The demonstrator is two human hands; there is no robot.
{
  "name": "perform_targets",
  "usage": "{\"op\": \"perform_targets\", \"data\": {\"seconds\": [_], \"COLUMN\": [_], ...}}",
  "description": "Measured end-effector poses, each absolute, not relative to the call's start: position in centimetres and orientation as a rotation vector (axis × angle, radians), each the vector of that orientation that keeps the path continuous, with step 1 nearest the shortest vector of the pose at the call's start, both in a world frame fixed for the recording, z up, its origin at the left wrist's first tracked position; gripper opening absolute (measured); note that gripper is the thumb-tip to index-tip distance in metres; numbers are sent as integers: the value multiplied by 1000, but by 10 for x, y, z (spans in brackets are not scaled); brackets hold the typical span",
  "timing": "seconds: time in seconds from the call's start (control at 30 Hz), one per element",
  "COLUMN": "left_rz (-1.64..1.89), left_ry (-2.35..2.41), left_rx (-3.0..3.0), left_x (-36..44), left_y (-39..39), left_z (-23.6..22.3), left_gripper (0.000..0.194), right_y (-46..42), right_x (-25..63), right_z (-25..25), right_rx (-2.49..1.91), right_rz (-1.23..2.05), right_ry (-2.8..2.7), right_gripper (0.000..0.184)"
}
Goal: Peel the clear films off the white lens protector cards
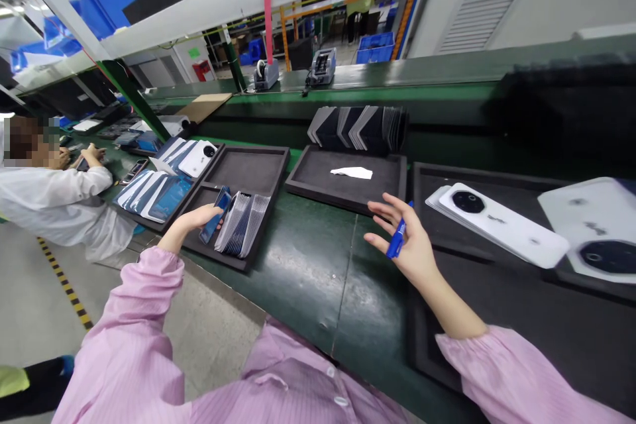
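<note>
The left hand (199, 216) grips a glossy blue panel (223, 199) over the black tray (252, 260), beside a row of thin panels (241, 228) that it should not scrape, while the right hand (416, 250), fingers spread, loosely holds a blue pen (398, 240).

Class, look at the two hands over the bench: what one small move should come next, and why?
I'd have the left hand ease the blue panel down against the row of thin panels: it is already held right beside them, over the dark tray, while the right hand holds a blue pen well away.
</note>
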State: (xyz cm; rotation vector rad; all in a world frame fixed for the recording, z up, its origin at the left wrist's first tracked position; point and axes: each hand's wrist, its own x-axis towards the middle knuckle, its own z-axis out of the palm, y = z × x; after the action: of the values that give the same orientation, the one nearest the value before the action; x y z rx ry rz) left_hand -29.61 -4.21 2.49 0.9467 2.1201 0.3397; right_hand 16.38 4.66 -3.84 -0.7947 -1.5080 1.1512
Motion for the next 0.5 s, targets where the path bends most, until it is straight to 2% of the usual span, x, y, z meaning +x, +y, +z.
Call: {"op": "perform_targets", "data": {"seconds": [0.2,0.5], "left_rz": [64,-81], "left_ry": [2320,2485], "left_rx": [1288,1611], "left_x": [-305,-334], "left_y": [-40,-45], "left_z": [39,52], "left_gripper": [37,38], "right_y": [46,45], "right_x": [164,162], "right_z": [-37,-38], "right_rx": [-793,-787], "right_rz": [1141,1122], "right_ry": [-1520,-1529], "right_gripper": [75,74]}}
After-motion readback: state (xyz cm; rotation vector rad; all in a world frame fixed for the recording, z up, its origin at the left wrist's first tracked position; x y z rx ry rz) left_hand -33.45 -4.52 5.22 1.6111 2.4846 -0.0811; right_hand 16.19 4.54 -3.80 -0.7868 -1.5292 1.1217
